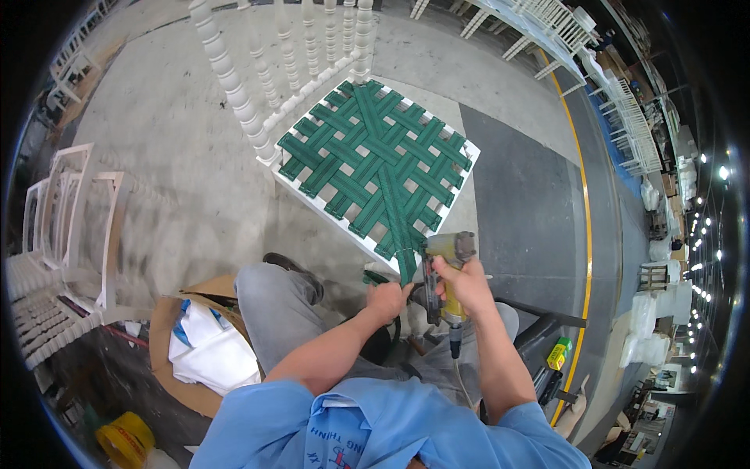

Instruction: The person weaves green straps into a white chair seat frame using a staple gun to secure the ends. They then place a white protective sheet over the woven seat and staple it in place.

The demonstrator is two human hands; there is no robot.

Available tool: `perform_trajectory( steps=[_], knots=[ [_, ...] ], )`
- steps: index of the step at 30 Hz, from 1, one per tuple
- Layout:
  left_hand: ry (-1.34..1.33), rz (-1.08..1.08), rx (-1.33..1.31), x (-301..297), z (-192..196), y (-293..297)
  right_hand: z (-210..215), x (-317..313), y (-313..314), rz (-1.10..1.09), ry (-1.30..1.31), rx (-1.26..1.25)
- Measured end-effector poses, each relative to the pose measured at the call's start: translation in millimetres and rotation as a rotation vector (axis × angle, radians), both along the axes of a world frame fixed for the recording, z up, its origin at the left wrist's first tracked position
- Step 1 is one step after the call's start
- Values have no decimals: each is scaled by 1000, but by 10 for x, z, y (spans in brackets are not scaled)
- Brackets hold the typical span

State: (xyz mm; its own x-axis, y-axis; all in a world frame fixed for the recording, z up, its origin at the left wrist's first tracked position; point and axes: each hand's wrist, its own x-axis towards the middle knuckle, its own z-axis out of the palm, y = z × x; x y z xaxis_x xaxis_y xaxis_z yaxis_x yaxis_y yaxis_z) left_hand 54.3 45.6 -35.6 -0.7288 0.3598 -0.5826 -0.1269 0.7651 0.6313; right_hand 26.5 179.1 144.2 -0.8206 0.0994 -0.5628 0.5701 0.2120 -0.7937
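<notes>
A white chair with turned spindles stands in front of me, its seat woven from green webbing straps. My left hand is closed on the end of one green strap, pulled down over the seat's near edge. My right hand grips a yellow pneumatic stapler, its nose against the seat frame beside that strap. An air hose hangs from the stapler's handle.
White chair frames lean at the left, and more white chairs line the far right. A cardboard box with white and blue material sits by my left knee. A yellow tape roll lies bottom left. A yellow floor line runs on the right.
</notes>
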Motion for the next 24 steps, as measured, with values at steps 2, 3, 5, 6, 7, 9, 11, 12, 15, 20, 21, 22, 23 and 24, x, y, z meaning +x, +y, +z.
perform_trajectory(
  steps=[2, 3, 5, 6, 7, 9, 11, 12, 15, 20, 21, 22, 23, 24],
  knots=[
    [-208, 145, 410, -21, 168, -74, 88, 53, 156, -54, 30, 1],
    [-318, 211, 610, -20, 284, -140, 105, 91, 261, -71, 28, -2],
    [-364, 271, 719, -215, 454, -352, 92, 102, 319, -94, 40, -24],
    [-389, 299, 775, -372, 552, -455, 82, 105, 340, -108, 45, -32],
    [-455, 378, 812, -558, 699, -527, 59, 118, 365, -98, 35, -29],
    [-559, 510, 911, -922, 801, -624, 1, 87, 322, -55, 19, -27],
    [-643, 618, 1043, -1186, 690, -679, -79, 23, 222, -11, -19, -31],
    [-631, 610, 1028, -1285, 609, -667, -138, -16, 185, 12, -42, -29],
    [-609, 609, 965, -1424, 474, -567, -255, -79, 121, 32, -56, 27],
    [-648, 626, 954, -1494, 410, -490, -348, -180, 83, 61, -70, 43],
    [-652, 622, 945, -1500, 425, -482, -369, -184, 80, 60, -67, 41],
    [-655, 620, 949, -1505, 439, -484, -388, -187, 78, 60, -64, 38],
    [-657, 618, 952, -1508, 454, -487, -407, -192, 76, 60, -70, 52],
    [-656, 621, 956, -1503, 445, -501, -430, -198, 69, 67, -74, 64]
  ],
)
